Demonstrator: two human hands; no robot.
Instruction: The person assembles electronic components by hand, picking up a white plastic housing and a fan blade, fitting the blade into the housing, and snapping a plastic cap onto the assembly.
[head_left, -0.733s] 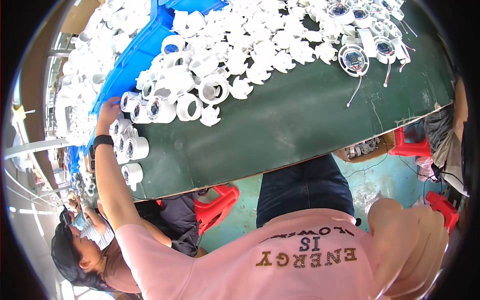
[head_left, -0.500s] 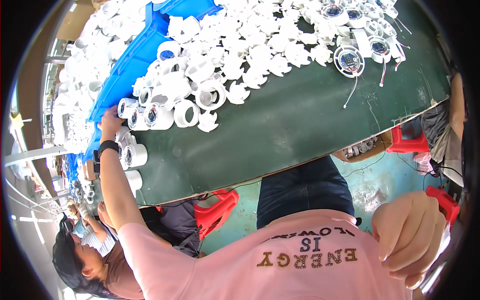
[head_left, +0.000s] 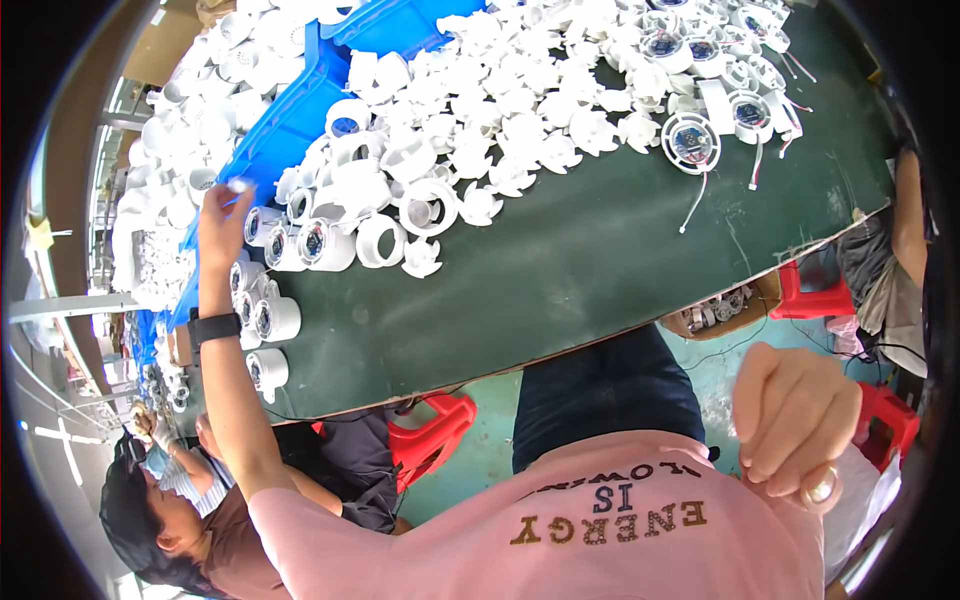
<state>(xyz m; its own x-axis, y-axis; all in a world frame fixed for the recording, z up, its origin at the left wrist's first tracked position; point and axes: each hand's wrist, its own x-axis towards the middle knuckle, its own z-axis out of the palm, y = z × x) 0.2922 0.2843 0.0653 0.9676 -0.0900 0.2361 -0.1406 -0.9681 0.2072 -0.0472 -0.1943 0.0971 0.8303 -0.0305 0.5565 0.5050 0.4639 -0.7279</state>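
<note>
green worktable [head_left: 560, 270] serves as the landmark, covered along its far side by a heap of white plastic housings [head_left: 520, 110]. left hand [head_left: 222, 215] reaches out to the table's far left corner, arm stretched, a black wristband [head_left: 213, 327] on the wrist; its fingertips pinch a small white piece [head_left: 238, 185] just over the edge of a blue bin [head_left: 290, 110] that sits at the table's left end. just beside that hand, on the table, stand white ring-shaped housings with dark round inserts [head_left: 300, 245], and nearer the table's front left edge stand more white cylinders [head_left: 268, 368]. right hand [head_left: 795, 420] is well off the table, on the near side of its front edge, held up by the pink shirt [head_left: 600, 530], fingers curled inward in a loose fist; a small pale round thing shows at the fingertips, though whether it is gripped cannot be told. at the table's far right lies a round white part with trailing wires [head_left: 690, 145]. below the table's front edge stands a red stool [head_left: 435, 435].
</note>
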